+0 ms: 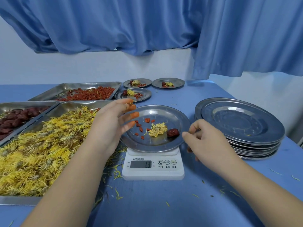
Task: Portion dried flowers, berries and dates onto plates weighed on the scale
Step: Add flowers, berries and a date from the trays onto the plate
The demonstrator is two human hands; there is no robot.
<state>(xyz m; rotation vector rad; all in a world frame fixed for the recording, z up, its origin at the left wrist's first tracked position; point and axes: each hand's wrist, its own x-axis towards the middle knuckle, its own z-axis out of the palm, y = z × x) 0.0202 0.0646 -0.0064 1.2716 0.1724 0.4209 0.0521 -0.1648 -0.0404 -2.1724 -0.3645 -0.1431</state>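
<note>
Hovering with spread, empty fingers, the left hand (113,123) partly hides the plate (177,115) on the scale (153,167); the right hand (206,140) pinches its rim. Around stand the flower tray (14,200), berry tray (65,86), empty plates stack (241,122).

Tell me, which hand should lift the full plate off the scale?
Probably the right hand: its fingers already touch the plate rim beside the date, while the left hand hovers open above the berries.

soft, even, bluish light; faint glare on the stacked plates (242,123); wide-angle bending beyond them; fingertips slightly blurred.
</note>
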